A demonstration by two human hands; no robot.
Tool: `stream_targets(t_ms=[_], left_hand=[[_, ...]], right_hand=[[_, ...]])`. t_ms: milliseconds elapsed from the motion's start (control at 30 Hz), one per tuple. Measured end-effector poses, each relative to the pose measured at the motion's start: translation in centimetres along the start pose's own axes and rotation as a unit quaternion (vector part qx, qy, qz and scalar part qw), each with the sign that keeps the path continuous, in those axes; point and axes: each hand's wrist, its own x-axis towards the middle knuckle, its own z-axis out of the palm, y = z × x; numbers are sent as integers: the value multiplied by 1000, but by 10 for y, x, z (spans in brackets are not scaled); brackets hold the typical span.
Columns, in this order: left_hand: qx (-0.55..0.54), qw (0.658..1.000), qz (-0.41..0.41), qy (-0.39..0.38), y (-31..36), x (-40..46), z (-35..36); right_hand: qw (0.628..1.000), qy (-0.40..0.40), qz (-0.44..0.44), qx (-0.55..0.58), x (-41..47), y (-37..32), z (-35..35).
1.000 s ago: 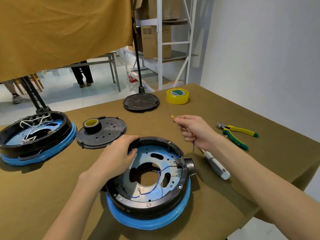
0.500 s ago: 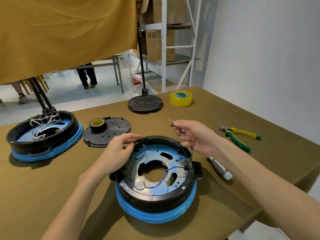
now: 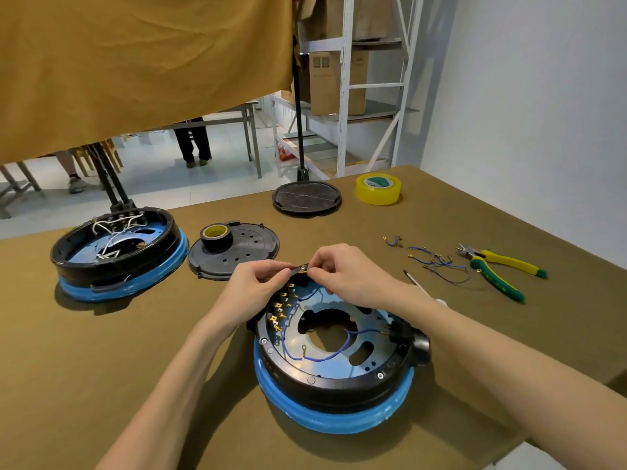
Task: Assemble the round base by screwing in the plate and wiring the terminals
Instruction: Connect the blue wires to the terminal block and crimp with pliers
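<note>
Where white wall [image 3: 526,96] rises, olive cloth-covered table [image 3: 101,368] ends.

1. The round base [image 3: 334,374] is sitting flat on the table near its front edge, open side facing up; it is a black ring on a thick blue band, with a black stub sticking out on its right side.
2. The plate [image 3: 369,362], a shiny blue-tinted metal disc with a large central hole and smaller cut-outs, is lying inside the ring.
3. The terminals [image 3: 280,308], small brass tabs, are lining the inner left wall.
4. A blue wire [image 3: 317,359] is curving across the plate, ending in a ring lug near the central hole.
</note>
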Motion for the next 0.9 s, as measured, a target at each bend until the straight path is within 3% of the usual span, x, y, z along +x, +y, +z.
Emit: stream_targets(t_ms=[167,300,533,700,900], left_hand=[[8,999,-3,-44,4,4,-3],[28,991,-22,-126,2,2,-15],[27,988,3,-151,8,6,-3],[33,990,17,-134,5,11,2],[25,993,15,-118,1,12,7]], right_hand=[[998,14,-6,-58,-5,13,2],[999,35,-12,-12,-10,18,2],[999,18,15,39,-2,10,6],[990,-27,98,93,-2,12,1],[943,-75,212,247,3,5,-8]])
